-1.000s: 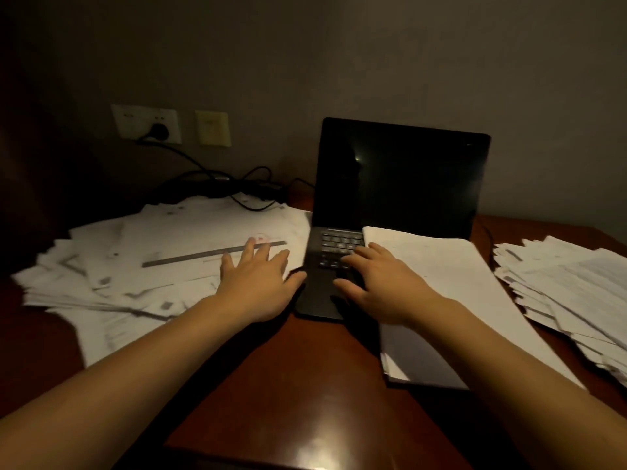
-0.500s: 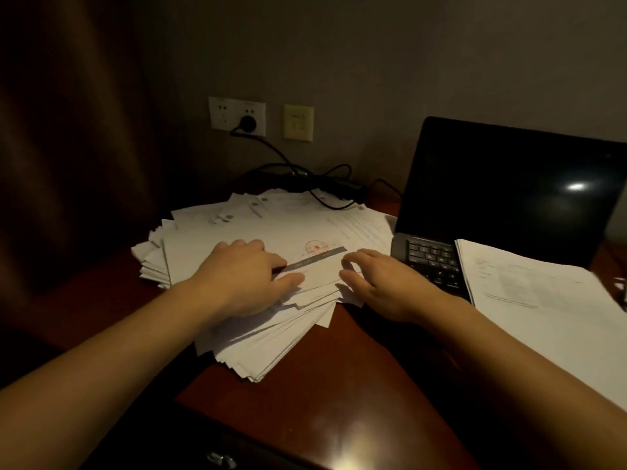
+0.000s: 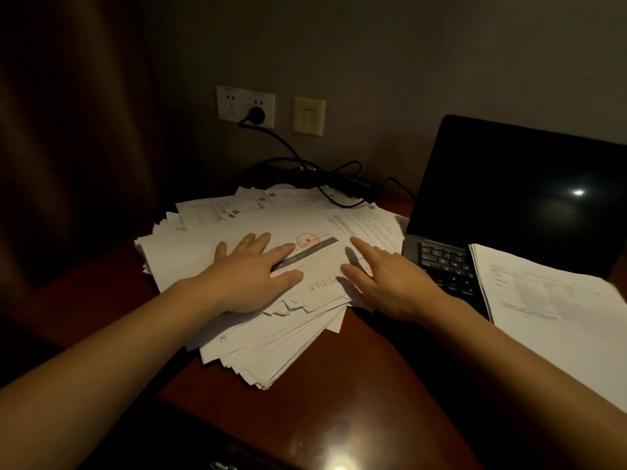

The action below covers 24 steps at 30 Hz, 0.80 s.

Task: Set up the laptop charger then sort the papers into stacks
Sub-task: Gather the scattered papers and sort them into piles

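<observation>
A loose, fanned heap of white papers (image 3: pixel 271 334) covers the left part of the dark wooden desk (image 3: pixel 339 401). Its top sheet carries a red round stamp (image 3: pixel 308 240) and a grey bar. My left hand (image 3: pixel 251 276) lies flat on that top sheet with straight fingers. My right hand (image 3: pixel 383 279) rests at the heap's right edge, fingers spread and straight. An open black laptop (image 3: pixel 509 198) with a dark screen stands to the right. A neater stack of paper (image 3: pixel 549 300) lies over the right part of its keyboard. The charger's black plug (image 3: pixel 256 114) sits in the wall socket, and its cable (image 3: pixel 325 184) runs down behind the heap.
A white double socket plate (image 3: pixel 230 103) and a beige wall plate (image 3: pixel 308 116) are on the wall behind the desk. A dark curtain (image 3: pixel 74 130) hangs at the left. The desk's front edge with a metal drawer handle (image 3: pixel 220 464) is at the bottom.
My view has swung left from the laptop to the paper heap. My right hand left the keyboard and moved onto the heap's right edge, and both hands' fingers have straightened and spread.
</observation>
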### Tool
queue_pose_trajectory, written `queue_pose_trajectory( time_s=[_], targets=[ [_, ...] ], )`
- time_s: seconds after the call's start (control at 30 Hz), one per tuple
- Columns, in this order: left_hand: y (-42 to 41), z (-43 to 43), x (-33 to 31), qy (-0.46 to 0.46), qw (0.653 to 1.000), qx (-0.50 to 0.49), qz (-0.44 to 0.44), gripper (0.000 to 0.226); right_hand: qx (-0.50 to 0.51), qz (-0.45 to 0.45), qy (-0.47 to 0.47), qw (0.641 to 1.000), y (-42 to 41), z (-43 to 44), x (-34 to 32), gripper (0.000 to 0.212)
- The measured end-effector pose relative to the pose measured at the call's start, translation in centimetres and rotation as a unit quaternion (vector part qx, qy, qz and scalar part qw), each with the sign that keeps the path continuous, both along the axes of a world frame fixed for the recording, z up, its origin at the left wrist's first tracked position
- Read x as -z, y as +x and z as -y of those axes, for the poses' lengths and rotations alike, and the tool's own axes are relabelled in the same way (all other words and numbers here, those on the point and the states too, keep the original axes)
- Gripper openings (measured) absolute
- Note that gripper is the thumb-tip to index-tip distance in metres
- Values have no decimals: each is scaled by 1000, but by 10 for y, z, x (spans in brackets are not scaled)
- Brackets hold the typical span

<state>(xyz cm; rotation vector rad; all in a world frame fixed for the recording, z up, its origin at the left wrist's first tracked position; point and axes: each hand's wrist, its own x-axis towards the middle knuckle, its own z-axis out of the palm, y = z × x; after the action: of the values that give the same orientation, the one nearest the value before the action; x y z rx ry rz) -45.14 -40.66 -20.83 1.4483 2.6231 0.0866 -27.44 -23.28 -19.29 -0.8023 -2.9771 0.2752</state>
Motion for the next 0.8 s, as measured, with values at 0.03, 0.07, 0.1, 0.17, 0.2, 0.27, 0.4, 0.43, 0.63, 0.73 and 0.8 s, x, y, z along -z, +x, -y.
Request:
queue_pose_trajectory(
  time_s=[0.03, 0.07, 0.1, 0.17, 0.2, 0.27, 0.4, 0.43, 0.63, 0.73, 0.8],
  targets=[
    [0, 0, 2, 3, 1000, -7, -4, 73, 0, -6, -7, 1000, -2, 1, 0, 70],
    [0, -1, 2, 8, 1000, -14, -9, 74, 0, -10, -11, 1000, -4, 3, 1, 70],
    [1, -1, 3, 14, 1000, -18, -15, 75, -1, -13, -12, 1000, -5, 4, 1, 70],
    [5, -3, 3, 20, 1000, -8, -21, 79, -1, -15, -13, 1000, -7, 5, 4, 71],
    [8, -5, 3, 19, 1000, 7, -20, 83, -1, -18, -13, 1000, -9, 5, 5, 71],
    [16, -9, 3, 13, 999, 30, -19, 92, -1, -23, -15, 1000, -10, 5, 7, 70],
    [27, -22, 5, 21, 998, 49, -41, 86, -3, -57, -75, 996, -7, 1, 4, 63],
    [31, -27, 5, 27, 996, 68, -43, 80, -5, -70, -92, 993, -5, -1, 3, 62],
    [36, -42, 5, 2, 995, 90, -39, 64, -3, -29, -10, 1000, 7, -14, 6, 72],
    [46, -57, -6, 15, 994, 76, -74, 63, 34, -85, 16, 996, 14, -26, 7, 71],
    [55, -76, -12, 11, 991, 101, -92, 65, 55, -109, -1, 992, 19, -30, 8, 79]
  ],
)
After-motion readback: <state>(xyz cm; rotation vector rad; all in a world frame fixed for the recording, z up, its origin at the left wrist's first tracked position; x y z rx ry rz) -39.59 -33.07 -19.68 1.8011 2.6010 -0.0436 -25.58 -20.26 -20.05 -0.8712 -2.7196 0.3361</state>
